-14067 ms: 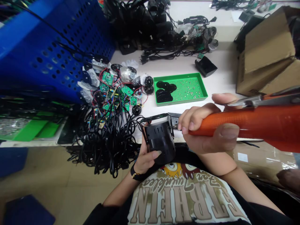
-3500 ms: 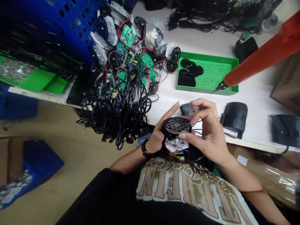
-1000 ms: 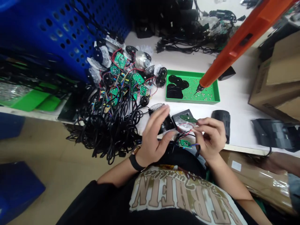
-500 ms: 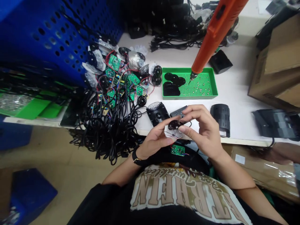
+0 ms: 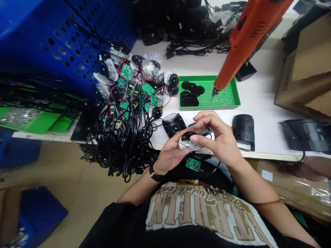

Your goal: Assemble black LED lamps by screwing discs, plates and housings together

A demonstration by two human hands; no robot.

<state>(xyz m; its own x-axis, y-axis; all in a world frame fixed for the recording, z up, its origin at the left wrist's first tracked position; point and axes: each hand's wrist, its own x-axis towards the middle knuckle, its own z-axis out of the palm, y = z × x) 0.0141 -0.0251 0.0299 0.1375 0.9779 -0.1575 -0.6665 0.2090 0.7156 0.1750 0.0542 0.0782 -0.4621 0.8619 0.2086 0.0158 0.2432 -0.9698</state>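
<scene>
Between my two hands, above the front edge of the bench, is a small clear plastic assembly with a black disc on its upper side. My left hand is closed on its left side. My right hand grips it from the right, the thumb pressed against the disc. A green circuit board dangles below on thin wires. Behind my hands lie a black housing with a clear domed end and a grey part, partly covered by my fingers. To the right stands a black curved housing.
An orange electric screwdriver hangs over a green tray holding black discs and small screws. Wired circuit boards and a heap of black cables lie left. Cardboard boxes stand right. Another person's hand is at the right edge.
My right thumb has moved left onto the black disc, and the assembly has shifted slightly left. The hanging screwdriver has swung a little right and down.
</scene>
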